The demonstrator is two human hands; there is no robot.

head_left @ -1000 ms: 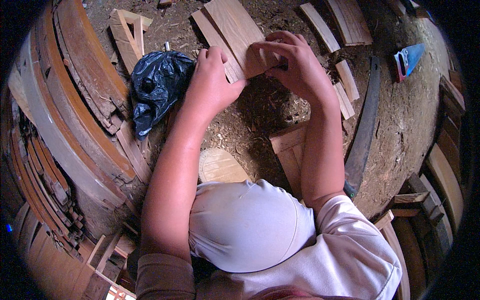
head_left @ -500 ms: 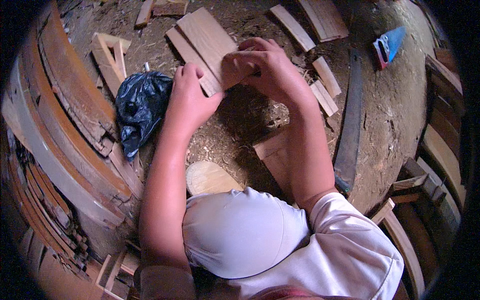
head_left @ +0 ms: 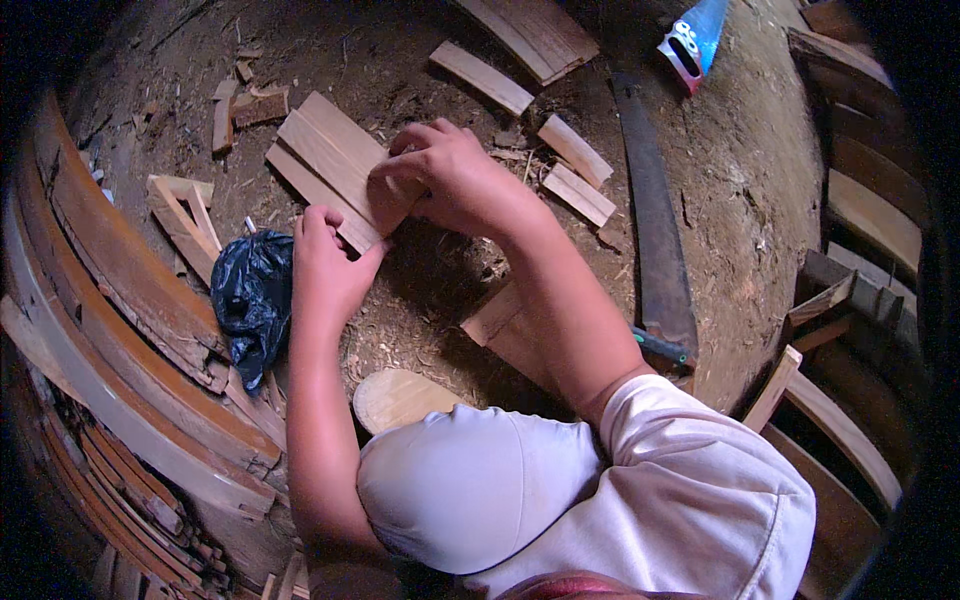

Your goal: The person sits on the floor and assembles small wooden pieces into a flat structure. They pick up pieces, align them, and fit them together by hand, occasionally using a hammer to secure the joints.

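Two pale boards lay together between my hands, out ahead over the dirt floor [head_left: 420, 345]. The wide board [head_left: 325, 140] was on the right; the narrow board [head_left: 303, 182] ran along its left edge, its far end set slightly nearer me. Could not tell whether they overlapped.

My left hand [head_left: 335, 265] was clamped on the near end of the narrow board, fingers curled at its left edge, thumb at the end. My right hand [head_left: 455, 180] was closed on the near right corner of the wide board; fingers over the top, thumb mostly hidden.

Just left of my left wrist: a crumpled black plastic bag [head_left: 250, 300]. Far left of that, a small triangular wooden frame [head_left: 182, 222]. Right of the right hand, two short offcuts [head_left: 576, 150] lay near each other, then a long dark saw blade [head_left: 655, 210] on the ground. Farther off, on the right, a handsaw [head_left: 700, 40], blue blade, red on the handle. Long curved-looking timbers [head_left: 140, 290] were piled at left.
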